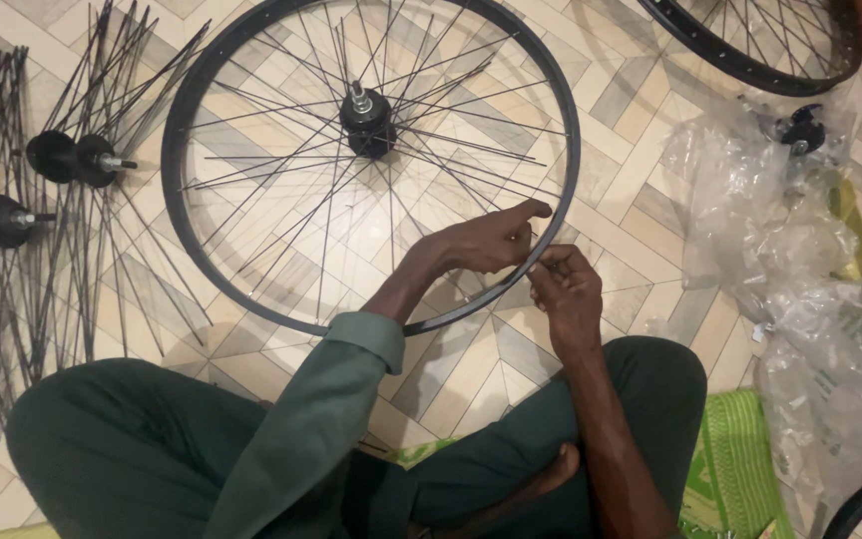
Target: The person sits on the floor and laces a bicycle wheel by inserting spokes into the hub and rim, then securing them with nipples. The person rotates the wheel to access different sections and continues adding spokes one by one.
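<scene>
Left hand (491, 240): fingers pinched on a spoke (431, 160) just inside the rim (177, 150), at about five o'clock on the wheel.
Right hand (566, 289): fingertips closed at the rim's outer edge, likely on a small nipple; too small to tell.
Wheel: flat on the tiled floor (631, 190), hub (366, 120) upright at centre. Judged light; rim stiff, spokes thin, springy and easily bent, so best gripped by the rim.
Nine o'clock: two loose hubs (62, 157) fanned with spokes.
One o'clock: second rim (750, 60).
Three o'clock: crumpled plastic bags (790, 250).
Five o'clock: green mat (730, 459).
</scene>
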Demonstrator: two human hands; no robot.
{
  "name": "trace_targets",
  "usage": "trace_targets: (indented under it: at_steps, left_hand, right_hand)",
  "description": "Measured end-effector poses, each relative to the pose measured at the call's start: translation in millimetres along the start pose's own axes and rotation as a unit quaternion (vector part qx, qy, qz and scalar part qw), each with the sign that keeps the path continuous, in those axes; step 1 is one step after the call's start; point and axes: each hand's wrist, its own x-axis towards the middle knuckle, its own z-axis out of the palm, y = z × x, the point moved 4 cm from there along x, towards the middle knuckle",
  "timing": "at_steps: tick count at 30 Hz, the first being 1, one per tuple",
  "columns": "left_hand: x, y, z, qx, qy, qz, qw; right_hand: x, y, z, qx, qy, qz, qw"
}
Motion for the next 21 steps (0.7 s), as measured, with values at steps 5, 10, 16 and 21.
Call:
trace_targets:
  at_steps: [5,10,16,21]
  left_hand:
    - [5.3,-0.3,5.7,0.003,0.101,0.007,0.995]
    - [-5.1,17.2,41.8,0.116,0.232,-0.047,0.965]
    - [-34.0,76.7,42.3,0.165,0.298,0.021,0.94]
    - [-60.7,142.5,11.0,0.203,0.321,0.095,0.92]
  right_hand:
    - [1.8,-6.3,1.6,0.024,0.004,-0.006,1.0]
    - [-4.0,-13.9,-0.2,0.005,0.012,-0.028,1.0]
    - [-0.6,-6.2,-9.3,0.205,0.07,0.073,0.973]
    - [-16.3,-8.7,-16.2,0.251,0.083,0.148,0.953]
